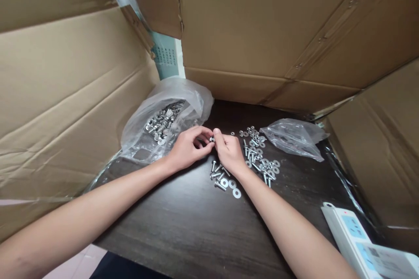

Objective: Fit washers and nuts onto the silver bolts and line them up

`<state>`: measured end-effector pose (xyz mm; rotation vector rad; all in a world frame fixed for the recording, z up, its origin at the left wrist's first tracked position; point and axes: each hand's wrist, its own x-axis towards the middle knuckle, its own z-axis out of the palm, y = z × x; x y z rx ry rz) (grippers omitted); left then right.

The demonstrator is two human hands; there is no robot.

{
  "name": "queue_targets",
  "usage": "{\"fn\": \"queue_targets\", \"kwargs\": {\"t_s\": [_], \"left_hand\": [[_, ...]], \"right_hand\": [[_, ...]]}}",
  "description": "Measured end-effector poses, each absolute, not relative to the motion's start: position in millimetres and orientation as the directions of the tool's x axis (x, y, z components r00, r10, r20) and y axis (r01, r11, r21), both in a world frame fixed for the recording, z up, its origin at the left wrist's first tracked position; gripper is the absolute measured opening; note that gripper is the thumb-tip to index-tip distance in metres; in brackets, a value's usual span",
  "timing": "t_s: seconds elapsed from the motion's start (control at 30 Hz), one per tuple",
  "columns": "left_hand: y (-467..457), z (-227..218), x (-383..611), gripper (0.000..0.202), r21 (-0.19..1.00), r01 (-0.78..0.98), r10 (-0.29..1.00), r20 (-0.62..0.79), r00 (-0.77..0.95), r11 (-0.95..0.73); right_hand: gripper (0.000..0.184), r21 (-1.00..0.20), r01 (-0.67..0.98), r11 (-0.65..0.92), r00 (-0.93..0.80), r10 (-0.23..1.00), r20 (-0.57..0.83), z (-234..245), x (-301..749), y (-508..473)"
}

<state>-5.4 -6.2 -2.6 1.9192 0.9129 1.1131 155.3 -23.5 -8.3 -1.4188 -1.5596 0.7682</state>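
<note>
"What surrounds the work?"

"Cardboard walls [278,22], then a dark tabletop [157,231]. A clear plastic bag [198,96] of metal hardware [162,126] lies just beyond the left hand [193,148]."

"And the hands?"

"Left thumb and forefinger pinch a small metal fastener [212,139] above the tabletop; the right hand [229,150] grips its other end, fingers curled. Its exact type is too small to tell."

"What could go wrong?"

"A slipping fingertip pinch could drop it among the loose bolts [220,185] and flat washers [234,194] below. The right wrist, so near them, could also scatter some if it swings."
</note>
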Motion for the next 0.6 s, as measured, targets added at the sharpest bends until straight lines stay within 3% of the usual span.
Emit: {"fn": "queue_targets", "kwargs": {"t_s": [0.13, 0.33, 0.6], "left_hand": [[-6.3, -3.0, -5.2, 0.018, 0.865, 0.213, 0.851, 0.35, 0.392, -0.454], [-4.1, -4.8, -5.0, 0.018, 0.892, 0.212, 0.875, 0.303, 0.377, -0.4], [-4.7, -5.5, -4.7, 0.018, 0.894, 0.212, 0.867, 0.287, 0.406, -0.395]], "right_hand": [[0.049, -0.879, 0.442, 0.182, 0.022, 0.977, 0.213, -5.8, 156.1, -25.4], [0.012, -0.864, 0.411, 0.293, -0.018, 0.949, 0.314, -2.3, 157.4, -25.7], [0.025, -0.856, 0.449, 0.255, -0.01, 0.96, 0.281, -4.1, 157.2, -24.4]]}}
